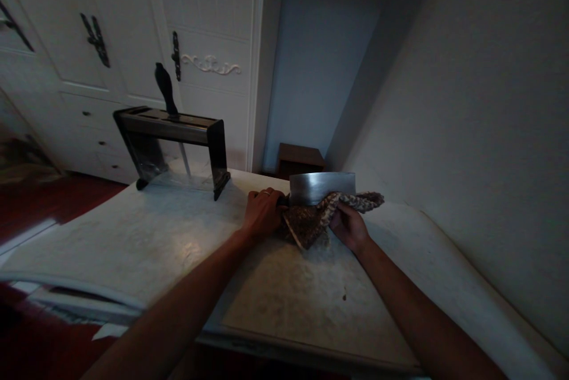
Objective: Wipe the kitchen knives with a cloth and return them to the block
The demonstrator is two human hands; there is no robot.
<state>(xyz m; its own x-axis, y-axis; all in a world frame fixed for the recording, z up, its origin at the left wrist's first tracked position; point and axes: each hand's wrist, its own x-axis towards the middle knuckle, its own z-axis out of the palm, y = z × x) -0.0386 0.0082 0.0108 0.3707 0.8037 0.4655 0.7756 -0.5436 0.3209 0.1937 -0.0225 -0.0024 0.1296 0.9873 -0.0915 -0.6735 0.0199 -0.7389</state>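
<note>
My left hand [263, 213] is closed around the dark handle of a cleaver [316, 187]. Its broad steel blade points to the right, edge hidden behind cloth along its lower side. A brown patterned cloth [306, 226] is bunched against the blade, one corner hanging toward me. My right hand [349, 224] grips the cloth near the blade's lower right, with part of it sticking out to the right past the fingers. Both hands are just above the pale tabletop [191, 243].
On the table's far left stands a knife block [173, 125] with dark frame and clear sides; one black-handled knife [164, 88] is in it. White cabinets [213, 6] rise behind. A wall [471, 101] borders the right side. A small brown box-like piece [301, 153] sits beyond the table.
</note>
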